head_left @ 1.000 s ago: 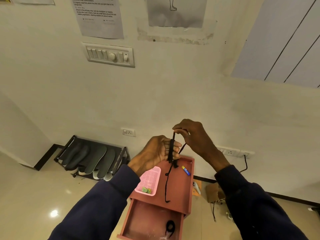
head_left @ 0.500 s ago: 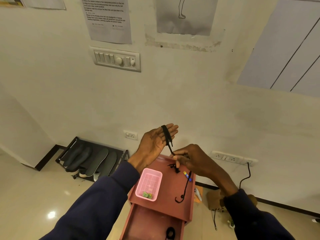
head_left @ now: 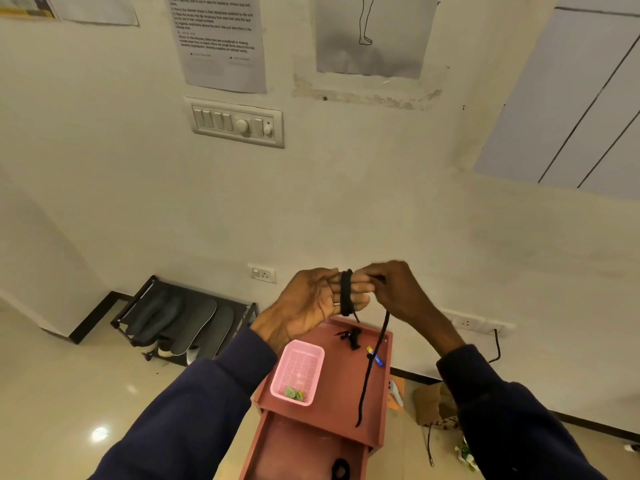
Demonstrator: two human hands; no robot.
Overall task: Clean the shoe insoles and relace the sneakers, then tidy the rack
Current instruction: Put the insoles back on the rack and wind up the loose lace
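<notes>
A black shoelace [head_left: 346,292] is wound in a coil around the straight fingers of my left hand [head_left: 317,303], held up in front of the wall. My right hand [head_left: 401,292] pinches the lace just past those fingertips, and the free end [head_left: 372,372] hangs down over the red cabinet. A second black lace [head_left: 350,337] lies bunched on the cabinet top, and a coiled one [head_left: 341,469] sits in the open drawer. Several dark insoles [head_left: 194,323] lean on the black shoe rack [head_left: 138,299] at the left.
The red cabinet [head_left: 346,393] stands below my hands with its drawer [head_left: 301,452] pulled out. On top are a pink basket [head_left: 298,372] with small green pieces and a yellow-blue tube [head_left: 375,356]. A brown bag [head_left: 434,403] and cables lie on the floor to the right.
My right hand rose from the cabinet top to my left fingertips, bringing the lace around the fingers for another wrap. My left hand turned from palm-up to sideways.
</notes>
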